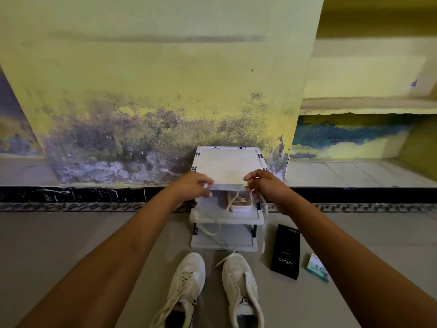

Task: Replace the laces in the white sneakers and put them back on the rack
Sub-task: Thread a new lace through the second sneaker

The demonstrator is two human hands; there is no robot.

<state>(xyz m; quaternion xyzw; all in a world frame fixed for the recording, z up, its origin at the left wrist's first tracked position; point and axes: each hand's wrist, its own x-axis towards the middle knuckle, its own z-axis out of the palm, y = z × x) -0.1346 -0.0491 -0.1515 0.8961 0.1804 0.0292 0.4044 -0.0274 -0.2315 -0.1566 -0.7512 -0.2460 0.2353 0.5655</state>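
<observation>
Fingertips pinch lace: left hand, right hand (both curled).

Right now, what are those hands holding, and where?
The left hand and right hand pinch a long off-white shoelace partway along, loose lengths dangling below.

Heels of the left sneaker and right sneaker — cut off by the lower edge, as are both upper arms. The lace hanging from the right hand smears to a pale blur. Contents of the tray on the middle shelf of the rack — indistinct. Print on the green box is too small to read.
</observation>
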